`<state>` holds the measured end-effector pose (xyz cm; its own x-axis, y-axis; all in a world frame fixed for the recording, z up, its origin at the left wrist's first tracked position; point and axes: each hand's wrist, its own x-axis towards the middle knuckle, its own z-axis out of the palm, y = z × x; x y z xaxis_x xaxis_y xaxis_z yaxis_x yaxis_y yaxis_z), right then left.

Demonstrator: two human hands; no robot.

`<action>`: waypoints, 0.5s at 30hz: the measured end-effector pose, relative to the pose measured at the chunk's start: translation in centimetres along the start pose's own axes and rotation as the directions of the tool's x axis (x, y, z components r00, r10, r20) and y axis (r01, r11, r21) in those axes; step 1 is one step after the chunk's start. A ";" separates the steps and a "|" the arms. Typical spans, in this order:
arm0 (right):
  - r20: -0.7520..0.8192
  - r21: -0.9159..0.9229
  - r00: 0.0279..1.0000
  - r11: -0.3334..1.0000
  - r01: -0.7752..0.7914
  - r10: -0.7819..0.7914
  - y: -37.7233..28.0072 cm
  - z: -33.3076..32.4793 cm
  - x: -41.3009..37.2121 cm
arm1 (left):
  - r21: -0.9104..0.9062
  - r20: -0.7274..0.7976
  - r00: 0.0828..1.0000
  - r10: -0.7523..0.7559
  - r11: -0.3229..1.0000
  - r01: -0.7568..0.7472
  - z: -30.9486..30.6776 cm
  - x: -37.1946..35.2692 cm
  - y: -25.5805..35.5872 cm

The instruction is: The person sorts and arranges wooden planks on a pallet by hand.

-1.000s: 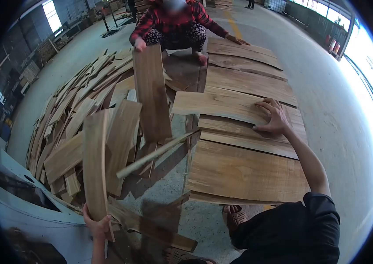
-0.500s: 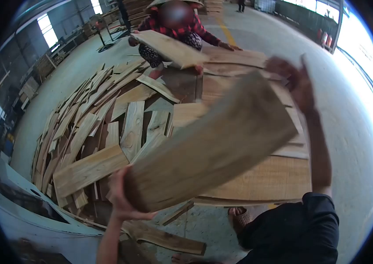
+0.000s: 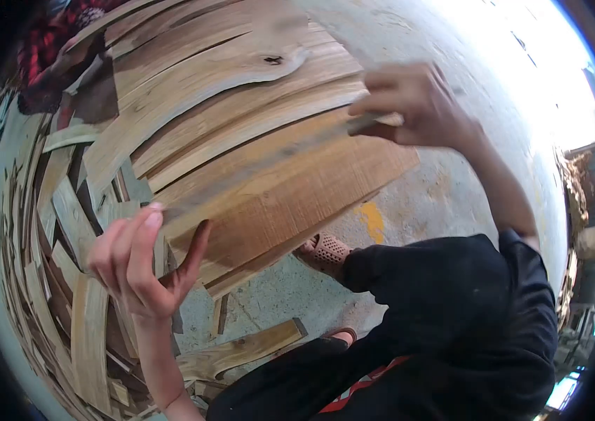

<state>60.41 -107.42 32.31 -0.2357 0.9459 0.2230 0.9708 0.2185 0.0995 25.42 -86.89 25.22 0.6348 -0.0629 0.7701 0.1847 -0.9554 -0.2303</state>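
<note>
Board (image 3: 262, 167) is up in the air over the near end of the laid-out boards (image 3: 206, 133), strung between both hands. Seen nearly edge-on and motion-blurred, so just a grey strip; its faces can't be read.

Right hand (image 3: 420, 105): closed on the far-right end of that board, fingers above, thumb below. Also blurred, exact finger placement unclear.

Left hand (image 3: 132, 270): at the other end, fingers bent, thumb spread away from them. Fingertips line up with the board's end, but can't tell whether they're gripping or just touching.

Under the strip: a wide board (image 3: 311, 203) with saw marks, partly covered by it. Further up, a wavy-edged board (image 3: 220, 77) with a dark knot. A smeared patch (image 3: 280, 24) at the top edge hides part of the row; can't tell what it is.

Scrap pile (image 3: 90, 337) on the left, cut by the round lens edge and partly behind the left forearm. Loose plank (image 3: 241, 349) on the floor, near the leg.

Co-worker's checked sleeve (image 3: 34, 59) top left, mostly cut off. Upper right is washed out by glare.
</note>
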 end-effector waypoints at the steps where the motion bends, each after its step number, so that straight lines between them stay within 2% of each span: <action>1: -0.070 -0.071 0.997 0.997 -0.031 0.026 -0.2 1.7 -1.8 | 0.015 -0.037 0.999 -0.021 1.000 0.022 0.1 0.0 0.2; 2: -0.138 -0.138 0.989 0.988 -0.074 0.055 -0.6 4.1 -3.9 | -0.057 0.136 0.988 -0.078 0.995 0.086 -0.4 -1.2 0.1; 4: -0.205 -0.317 0.978 0.947 -0.042 -0.025 -1.4 6.3 -6.1 | -0.168 0.450 0.880 -0.150 0.954 0.248 -1.7 -3.9 -0.3; 6: -0.226 -0.242 0.974 0.967 -0.084 0.028 -1.8 8.5 -7.1 | -0.219 0.432 0.897 -0.098 0.953 0.210 -1.1 -3.8 0.8; 8: -0.167 -0.153 0.982 0.982 -0.113 0.087 -1.8 10.1 -6.5 | -0.270 0.391 0.918 -0.060 0.947 0.177 -0.3 -4.2 1.5; 9: -0.065 -0.048 0.992 0.992 -0.113 0.110 -1.5 9.7 -5.9 | -0.287 0.493 0.867 -0.070 0.928 0.238 -0.3 -4.8 1.3; 11: 0.145 0.157 0.980 0.975 -0.160 0.137 -0.6 8.4 -4.8 | -0.222 0.541 0.825 -0.164 0.918 0.328 -0.5 -4.5 1.9; 12: 0.063 0.173 0.986 0.971 -0.166 0.157 0.0 8.5 -5.0 | -0.190 0.561 0.801 -0.208 0.910 0.369 -0.6 -4.5 2.1; 13: -0.021 0.183 0.985 0.969 -0.167 0.173 0.7 8.7 -5.3 | -0.130 0.636 0.733 -0.242 0.902 0.411 -0.4 -5.9 2.0; 14: -0.104 0.193 0.978 0.968 -0.160 0.183 1.6 8.9 -5.5 | -0.170 0.616 0.719 -0.321 0.837 0.520 0.2 -6.8 2.1; 15: -0.144 0.125 0.928 0.937 -0.328 0.344 2.8 9.8 -6.5 | -0.207 0.602 0.690 -0.402 0.756 0.621 0.6 -7.4 2.3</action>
<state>65.15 -110.62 21.62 0.1086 0.9181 0.3811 0.9920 -0.0755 -0.1008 21.63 -88.45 18.60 0.8152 0.5146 0.2659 0.3785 -0.8207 0.4279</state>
